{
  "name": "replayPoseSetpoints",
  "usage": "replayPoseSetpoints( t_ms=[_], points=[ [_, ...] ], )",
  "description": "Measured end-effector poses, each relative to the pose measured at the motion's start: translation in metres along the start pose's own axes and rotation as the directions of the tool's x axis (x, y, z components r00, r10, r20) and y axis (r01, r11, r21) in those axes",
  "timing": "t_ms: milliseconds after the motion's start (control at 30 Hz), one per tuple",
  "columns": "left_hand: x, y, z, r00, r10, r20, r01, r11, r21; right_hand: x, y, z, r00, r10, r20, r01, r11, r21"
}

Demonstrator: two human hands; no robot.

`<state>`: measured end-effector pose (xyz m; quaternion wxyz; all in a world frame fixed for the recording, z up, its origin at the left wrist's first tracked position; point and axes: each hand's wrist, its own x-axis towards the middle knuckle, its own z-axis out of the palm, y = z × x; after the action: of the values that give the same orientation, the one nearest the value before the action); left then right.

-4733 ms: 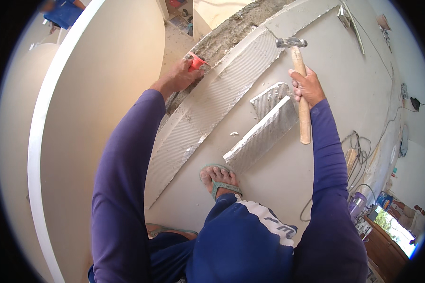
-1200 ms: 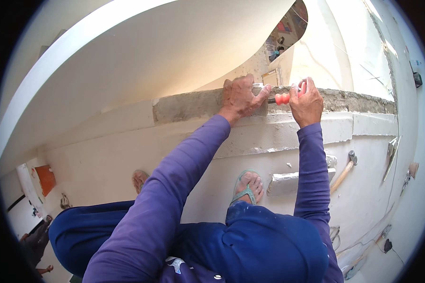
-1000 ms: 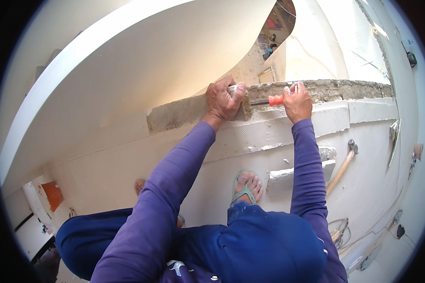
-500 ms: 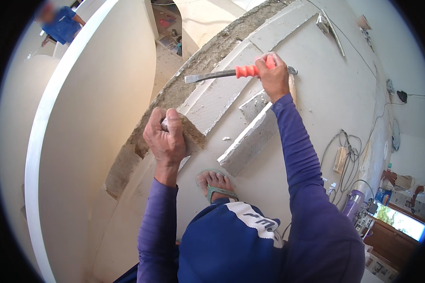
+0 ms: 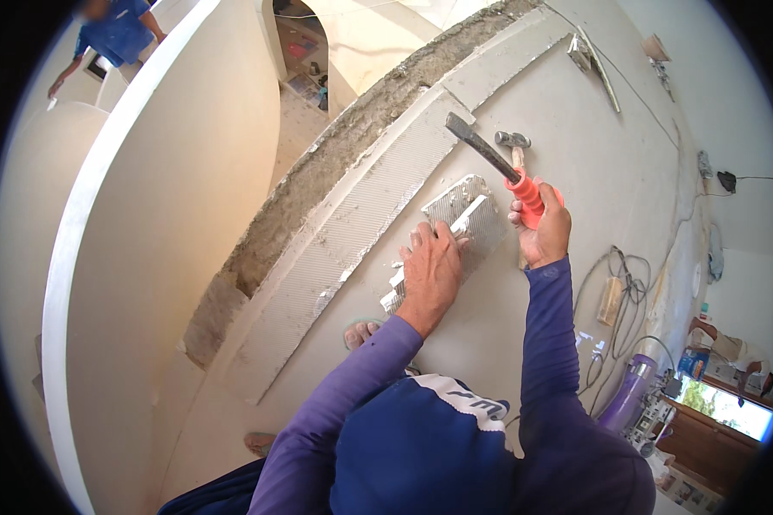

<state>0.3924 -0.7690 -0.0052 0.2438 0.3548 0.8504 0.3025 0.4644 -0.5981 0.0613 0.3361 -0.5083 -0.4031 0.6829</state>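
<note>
My right hand (image 5: 544, 227) is closed round the orange-red grip of a flat chisel (image 5: 483, 151), whose dark steel blade points up and left. Under the chisel lies a hammer (image 5: 513, 139) with a steel head and wooden handle, partly hidden by my hand. My left hand (image 5: 431, 270) lies over several ribbed tile pieces (image 5: 484, 230) on the floor, fingers partly apart and touching them. Small jagged pieces show beside my wrist; what is under the palm is hidden. To the left runs a long strip of ribbed mortar (image 5: 378, 210).
A rough concrete edge (image 5: 318, 172) follows the curved white wall (image 5: 172, 197). Looped cable (image 5: 631, 296) and a wooden block lie at right, near a purple cylinder (image 5: 629, 393). Metal scraps (image 5: 579, 53) lie far off. A person in blue (image 5: 116, 34) stands beyond the wall.
My left hand has moved right from the strip to the tile pieces; the brown chunk it held is no longer visible. My right hand has come nearer, with the chisel now tilted.
</note>
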Motion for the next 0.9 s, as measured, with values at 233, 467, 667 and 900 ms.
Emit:
replayPoseSetpoints(
  t_ms=[233, 467, 667, 900],
  points=[
    [-0.017, -0.028, -0.022, 0.953, 0.275, -0.128, -0.266, 0.96, 0.086, 0.008, 0.018, 0.02, 0.977, -0.171, 0.123, 0.198, 0.946, -0.257],
    [0.007, -0.041, -0.071, 0.894, 0.308, -0.326, -0.325, 0.946, 0.003, 0.006, 0.049, 0.082, 0.806, -0.396, 0.439, 0.59, 0.486, -0.645],
    [0.017, -0.043, -0.094, 0.875, 0.27, -0.402, -0.279, 0.96, 0.038, -0.02, 0.055, 0.109, 0.774, -0.324, 0.544, 0.631, 0.475, -0.614],
    [0.027, -0.047, -0.118, 0.955, 0.204, -0.214, -0.225, 0.971, -0.078, -0.052, 0.035, 0.113, 0.7, -0.154, 0.698, 0.575, 0.7, -0.422]
  ],
)
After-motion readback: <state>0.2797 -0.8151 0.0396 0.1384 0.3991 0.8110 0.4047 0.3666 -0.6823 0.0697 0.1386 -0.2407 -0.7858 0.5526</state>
